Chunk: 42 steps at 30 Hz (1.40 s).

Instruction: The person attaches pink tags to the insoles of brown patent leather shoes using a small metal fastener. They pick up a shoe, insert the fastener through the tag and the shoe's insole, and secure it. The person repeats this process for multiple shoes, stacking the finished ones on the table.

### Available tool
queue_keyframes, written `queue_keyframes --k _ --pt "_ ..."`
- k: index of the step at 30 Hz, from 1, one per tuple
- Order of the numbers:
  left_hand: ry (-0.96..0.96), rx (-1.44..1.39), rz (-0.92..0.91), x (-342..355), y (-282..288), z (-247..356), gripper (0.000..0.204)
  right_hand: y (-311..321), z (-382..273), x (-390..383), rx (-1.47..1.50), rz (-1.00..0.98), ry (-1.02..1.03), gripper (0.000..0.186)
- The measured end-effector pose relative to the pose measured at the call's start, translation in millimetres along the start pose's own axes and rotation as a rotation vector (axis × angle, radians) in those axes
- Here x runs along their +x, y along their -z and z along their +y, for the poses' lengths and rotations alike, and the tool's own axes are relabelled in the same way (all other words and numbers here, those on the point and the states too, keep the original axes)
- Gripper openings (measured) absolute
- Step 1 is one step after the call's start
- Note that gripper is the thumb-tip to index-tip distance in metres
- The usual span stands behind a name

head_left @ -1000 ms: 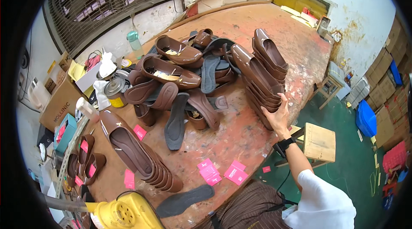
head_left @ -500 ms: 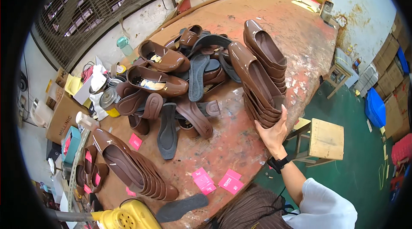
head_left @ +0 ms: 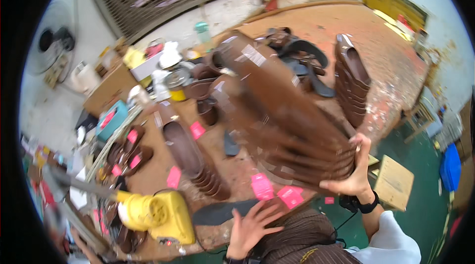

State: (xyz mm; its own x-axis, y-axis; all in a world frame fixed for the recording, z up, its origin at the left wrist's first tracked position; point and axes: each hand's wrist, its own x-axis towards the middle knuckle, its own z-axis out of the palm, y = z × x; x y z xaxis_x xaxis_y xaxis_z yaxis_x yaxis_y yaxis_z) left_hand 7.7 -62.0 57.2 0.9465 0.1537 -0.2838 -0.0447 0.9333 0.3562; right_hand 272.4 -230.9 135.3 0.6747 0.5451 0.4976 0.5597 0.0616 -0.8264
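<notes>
A nested stack of glossy brown shoes (head_left: 282, 120) is lifted over the table, blurred by motion, its toes pointing up and left. My right hand (head_left: 352, 167) grips the heel end, thumb below and fingers at the outer side. My left hand (head_left: 253, 227) is open, fingers spread, holding nothing, near the table's front edge. Beside it lies a dark grey insole (head_left: 217, 213). Pink cards (head_left: 262, 186) lie between the hands, below the lifted stack. Another brown shoe stack (head_left: 188, 150) leans on the left; a further stack (head_left: 352, 78) stands at the right.
A yellow machine (head_left: 168, 214) stands at the lower left of the worn table (head_left: 391, 71). Behind the lifted stack, loose shoes and dark soles (head_left: 307, 51) are partly hidden. Cans, a box and a teal tray (head_left: 113, 119) crowd the left. A wooden stool (head_left: 394, 182) stands on the green floor.
My right hand has lifted one shoe stack from the right side and swung it left. My left hand has come into view, open. The view has shifted left.
</notes>
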Motion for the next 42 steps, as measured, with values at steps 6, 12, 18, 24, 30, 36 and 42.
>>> queue_keyframes --k 6,12,18,24,30,36,42 --pt "-0.024 -0.457 -0.177 -39 12 5 0.086 -114 -51 10 0.572 -0.962 0.372 0.083" --pt "-0.580 -0.389 0.200 -148 50 -32 0.081 -243 -103 -36 1.020 -1.620 0.568 0.066" --pt "-1.018 -0.393 0.475 -225 67 -71 0.076 -290 -133 -79 0.829 -1.634 0.576 0.077" --pt "-1.311 -0.384 0.572 -257 75 -69 0.072 -245 -119 -91 1.064 -2.228 -1.404 0.086" --pt "-1.422 -0.212 0.699 -284 79 -54 0.069 -265 -142 -57 0.324 -1.710 -1.698 0.053" --pt "-1.067 0.416 0.911 -300 85 -14 0.092 -286 -95 -74 0.487 -1.704 -1.487 0.055" --pt "-1.064 0.391 0.923 -302 79 -2 0.101 -310 -77 -90 0.496 -1.772 -1.383 0.056"
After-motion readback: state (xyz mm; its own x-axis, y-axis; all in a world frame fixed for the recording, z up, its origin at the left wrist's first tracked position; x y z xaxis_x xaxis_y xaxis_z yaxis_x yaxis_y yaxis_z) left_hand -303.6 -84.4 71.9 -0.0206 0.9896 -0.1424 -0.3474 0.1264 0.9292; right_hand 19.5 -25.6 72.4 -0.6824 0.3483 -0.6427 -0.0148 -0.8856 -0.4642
